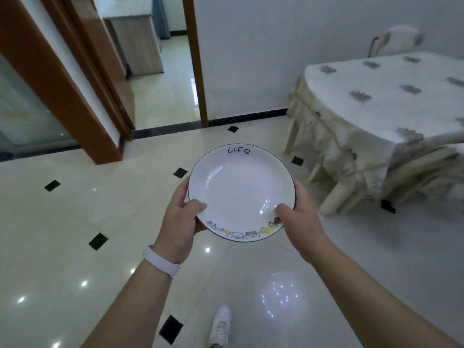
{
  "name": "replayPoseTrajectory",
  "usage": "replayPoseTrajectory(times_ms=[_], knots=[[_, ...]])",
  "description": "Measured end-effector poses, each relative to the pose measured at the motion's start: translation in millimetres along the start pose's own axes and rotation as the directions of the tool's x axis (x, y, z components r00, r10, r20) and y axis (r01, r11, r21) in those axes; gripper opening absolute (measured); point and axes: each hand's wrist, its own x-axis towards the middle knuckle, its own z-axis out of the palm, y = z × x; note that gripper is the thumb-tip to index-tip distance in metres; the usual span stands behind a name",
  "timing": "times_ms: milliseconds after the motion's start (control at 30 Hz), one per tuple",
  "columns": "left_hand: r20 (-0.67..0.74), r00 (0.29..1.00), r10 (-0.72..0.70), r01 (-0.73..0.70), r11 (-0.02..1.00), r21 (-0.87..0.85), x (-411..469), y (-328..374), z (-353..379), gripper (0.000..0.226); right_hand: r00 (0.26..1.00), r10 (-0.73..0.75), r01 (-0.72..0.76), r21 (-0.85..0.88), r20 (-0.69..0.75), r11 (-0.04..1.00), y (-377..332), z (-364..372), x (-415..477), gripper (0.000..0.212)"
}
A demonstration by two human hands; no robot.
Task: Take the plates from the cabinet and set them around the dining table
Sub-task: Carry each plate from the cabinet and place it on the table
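While I walk across the shiny tiled floor (75,222), I hold one white plate (241,194) in front of me with both hands. My left hand (179,222) is closed on the plate's left edge, with the thumb on top and the other fingers hidden under it. My right hand (297,217) is closed on the right edge the same way. The plate has the word "life" on its far rim and little cat pictures on the rim close to me. It looks nearly flat, held between my two hands, and nothing is on it.

The dining table (391,96) is off to the right of my right hand and farther away. It has a white cloth with grey marks and a frilly edge. I see no plates on the part of it that shows. A chair (396,41) stands behind it.

I think a few things could go wrong. The plate is smooth, so it could slip if my thumbs let go a bit. The floor looks slick, and my white shoe (221,325) could slide. The table legs and the hanging cloth stick out, so my foot could catch there. If I set the plate too near the table's edge, the loose cloth could let it tip off.
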Motion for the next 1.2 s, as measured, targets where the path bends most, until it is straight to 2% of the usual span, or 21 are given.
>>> replayPoseTrajectory(times_ms=[167, 300, 467, 600, 800, 1200], knots=[[0.176, 0.983, -0.059, 0.063, 0.998, -0.013, 59.0, 3.4, 21.2, 0.063, 0.986, -0.006, 0.004, -0.015, -0.165, 1.0, -9.9, -12.9, 16.0, 0.059], [0.316, 0.943, -0.101, 0.114, 0.993, -0.021, 91.7, -3.3, 50.8, 0.062, 0.949, -0.001, -0.01, -0.036, -0.316, 0.999, -10.1, -32.6, 12.6, 0.058], [0.49, 0.855, -0.171, 0.171, 0.984, 0.044, 108.0, -18.6, 111.3, 0.059, 0.86, 0.038, -0.032, 0.02, -0.509, 0.999, -1.8, -70.7, -8.6, 0.056], [0.598, 0.773, -0.213, 0.186, 0.977, 0.107, 110.3, -31.9, 160.6, 0.059, 0.793, 0.077, -0.055, 0.055, -0.604, 0.997, 8.6, -106.5, -26.7, 0.055], [0.66, 0.707, -0.256, 0.179, 0.967, 0.183, 110.9, -58.6, 239.3, 0.06, 0.734, 0.141, -0.048, 0.157, -0.665, 0.986, 37.4, -170.0, -34.3, 0.055], [0.672, 0.662, -0.332, 0.129, 0.934, 0.334, 96.8, -105.9, 467.6, 0.061, 0.716, 0.177, 0.047, 0.299, -0.676, 0.953, 84.0, -380.6, -26.7, 0.057]])
